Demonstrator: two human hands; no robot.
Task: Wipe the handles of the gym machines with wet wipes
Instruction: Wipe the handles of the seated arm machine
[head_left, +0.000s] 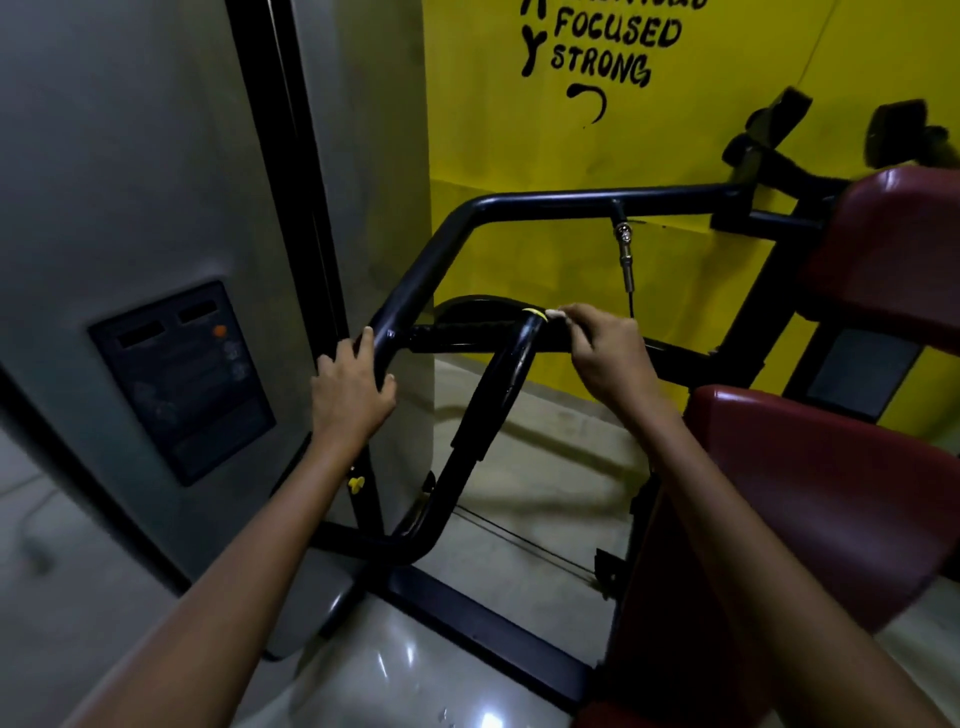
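A black tubular machine arm (571, 200) bends down toward me at the centre. My left hand (350, 387) grips the lower part of that bend. A second black handle bar (498, 384) with a grip sleeve rises diagonally and ends in a yellow-ringed tip (535, 313). My right hand (608, 353) pinches a small white wet wipe (555, 314) right against that tip. A short ribbed horizontal grip (457, 331) runs between the two bars.
A grey weight-stack shroud (156, 182) with a dark instruction placard (182, 379) stands at the left. Red seat pads (841, 493) are at the right. A yellow wall (623, 130) with black lettering is behind. A cable connector (625, 249) hangs from the top bar.
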